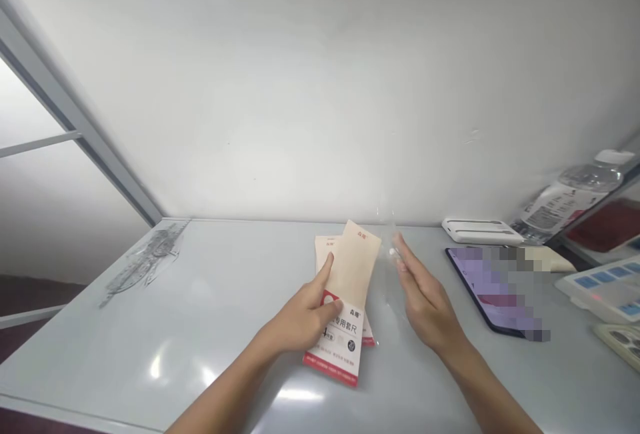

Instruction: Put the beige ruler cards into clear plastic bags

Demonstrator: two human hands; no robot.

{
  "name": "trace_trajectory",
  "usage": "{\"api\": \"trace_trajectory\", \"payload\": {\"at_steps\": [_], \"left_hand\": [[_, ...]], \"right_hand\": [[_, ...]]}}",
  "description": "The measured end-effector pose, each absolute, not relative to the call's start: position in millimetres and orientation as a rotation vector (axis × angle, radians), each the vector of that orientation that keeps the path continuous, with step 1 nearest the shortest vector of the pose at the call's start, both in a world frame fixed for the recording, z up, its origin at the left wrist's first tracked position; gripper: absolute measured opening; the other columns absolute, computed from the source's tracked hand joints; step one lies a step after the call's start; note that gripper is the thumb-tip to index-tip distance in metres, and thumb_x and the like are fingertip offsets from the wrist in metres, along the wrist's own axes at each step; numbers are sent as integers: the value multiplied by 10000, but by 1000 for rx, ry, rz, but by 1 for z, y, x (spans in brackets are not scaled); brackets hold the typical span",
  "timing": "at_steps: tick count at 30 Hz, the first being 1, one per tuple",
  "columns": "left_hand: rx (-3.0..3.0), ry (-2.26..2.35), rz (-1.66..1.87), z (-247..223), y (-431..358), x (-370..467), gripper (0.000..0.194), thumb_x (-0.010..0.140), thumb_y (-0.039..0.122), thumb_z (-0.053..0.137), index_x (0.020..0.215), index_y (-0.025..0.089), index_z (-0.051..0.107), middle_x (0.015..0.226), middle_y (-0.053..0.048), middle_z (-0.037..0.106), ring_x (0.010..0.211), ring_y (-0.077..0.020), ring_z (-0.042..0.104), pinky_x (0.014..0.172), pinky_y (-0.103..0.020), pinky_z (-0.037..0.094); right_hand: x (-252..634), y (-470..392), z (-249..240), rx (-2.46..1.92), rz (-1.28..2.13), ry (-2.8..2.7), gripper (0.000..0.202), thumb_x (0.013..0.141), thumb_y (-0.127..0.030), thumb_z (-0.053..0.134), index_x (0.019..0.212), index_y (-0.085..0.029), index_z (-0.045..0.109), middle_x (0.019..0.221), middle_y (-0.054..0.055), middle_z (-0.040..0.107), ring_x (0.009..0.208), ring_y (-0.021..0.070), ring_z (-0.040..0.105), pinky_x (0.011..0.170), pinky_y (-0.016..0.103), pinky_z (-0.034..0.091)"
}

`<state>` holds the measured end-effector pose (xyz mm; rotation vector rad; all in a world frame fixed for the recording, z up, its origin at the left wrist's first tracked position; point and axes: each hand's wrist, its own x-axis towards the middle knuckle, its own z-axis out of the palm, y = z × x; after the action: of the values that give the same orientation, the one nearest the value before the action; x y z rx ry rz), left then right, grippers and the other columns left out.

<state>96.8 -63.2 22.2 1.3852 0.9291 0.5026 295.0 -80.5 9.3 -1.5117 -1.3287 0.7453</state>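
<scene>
My left hand (303, 317) is closed on a beige, white and red printed card pack (355, 264), its thumb and a finger lying across the front. The printing on it marks a ruler set. A second, similar card pack (324, 247) is partly hidden behind the first one. To the right, my right hand (427, 304) pinches a thin clear plastic bag (389, 274), which is hard to make out against the table and wall. Its fingers point up and inward, with a gap between them and the packs.
Clear rulers (145, 264) lie at the table's left end. On the right are a phone (493, 294), a white device (480, 231), a plastic bottle (570, 201) and a case with blue squares (605, 287). A white wall (300, 121) stands behind the table (225, 301).
</scene>
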Motion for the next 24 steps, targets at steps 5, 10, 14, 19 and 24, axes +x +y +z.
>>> {"api": "trace_trajectory", "payload": {"at_steps": [5, 10, 14, 19, 24], "left_hand": [[1418, 947, 647, 26, -61, 101, 611, 823, 330, 442, 1366, 302, 164, 1022, -38, 593, 823, -174, 584, 715, -310, 471], [1402, 1006, 696, 26, -58, 99, 509, 818, 348, 452, 1299, 287, 295, 1042, -50, 580, 837, -182, 574, 708, -312, 473], [1343, 911, 688, 27, -55, 93, 510, 814, 348, 468, 1292, 275, 304, 1028, -68, 574, 806, -183, 580, 647, -293, 472], [1276, 773, 634, 32, -54, 89, 502, 798, 339, 505, 1266, 255, 343, 941, -65, 587, 726, -165, 588, 578, -254, 457], [1295, 859, 786, 29, -54, 96, 529, 781, 372, 519, 1268, 266, 339, 961, -66, 595, 730, -168, 601, 605, -276, 475]], "right_hand": [[297, -79, 8, -1205, 1004, -1238, 496, 862, -457, 347, 1332, -302, 308, 1392, 11, 339, 1249, 235, 338, 1007, 431, 326], [302, -78, 11, -902, 1290, -1090, 438, 886, -387, 303, 1314, -297, 332, 1299, 44, 473, 1223, 235, 381, 936, 454, 406], [304, -76, 13, -812, 1399, -950, 431, 883, -373, 307, 1294, -267, 376, 1192, 65, 564, 1226, 250, 373, 931, 482, 403], [306, -73, 15, -693, 1498, -791, 414, 872, -362, 333, 1273, -285, 399, 1152, 61, 590, 1166, 252, 449, 943, 488, 379], [303, -75, 17, -704, 1645, -766, 442, 865, -387, 324, 1289, -276, 378, 1095, 76, 618, 1079, 263, 526, 921, 502, 384]]}}
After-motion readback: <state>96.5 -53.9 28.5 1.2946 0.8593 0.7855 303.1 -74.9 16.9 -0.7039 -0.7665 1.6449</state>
